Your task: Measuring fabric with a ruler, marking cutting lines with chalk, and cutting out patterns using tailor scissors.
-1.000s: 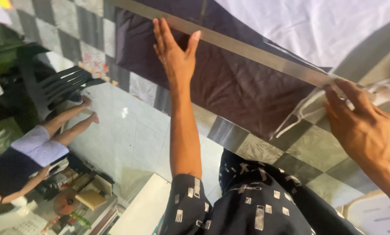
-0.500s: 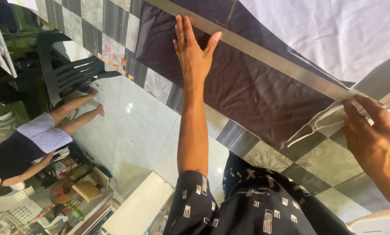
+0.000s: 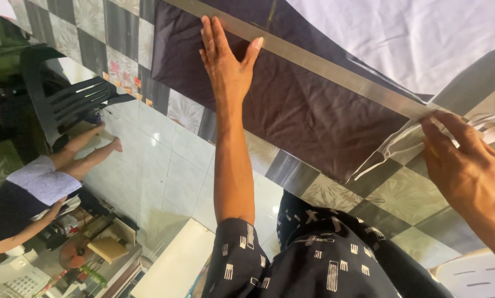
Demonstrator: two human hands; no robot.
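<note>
Dark cloth (image 3: 308,110) lies flat on the checkered tabletop (image 3: 407,193), one corner near the table edge. Your left hand (image 3: 225,60) is open, palm down, fingers spread, pressing on the cloth just below the ruler (image 3: 325,66). Long metal ruler runs diagonally across the cloth, from top centre down to the right. Your thumb tip touches the ruler's lower edge; fingertips reach up to it.

Your right hand (image 3: 468,171) sits at the ruler's lower right end, fingers curled over it and over a crumpled bit of clear plastic (image 3: 396,146). Looks like a light pinch; can't tell exactly what the fingers grip, ruler or plastic.

White cloth (image 3: 413,38) lies above the ruler, overlapping the dark piece. The two hands are well apart, one at each part of the ruler.

Surroundings: you wear a dark patterned shirt (image 3: 313,259). Another person (image 3: 38,187) sits on the tiled floor at left, legs out, near a dark plastic chair (image 3: 65,99). White plastic chair (image 3: 474,276) shows at bottom right. Small fan (image 3: 73,254) and clutter at bottom left.
</note>
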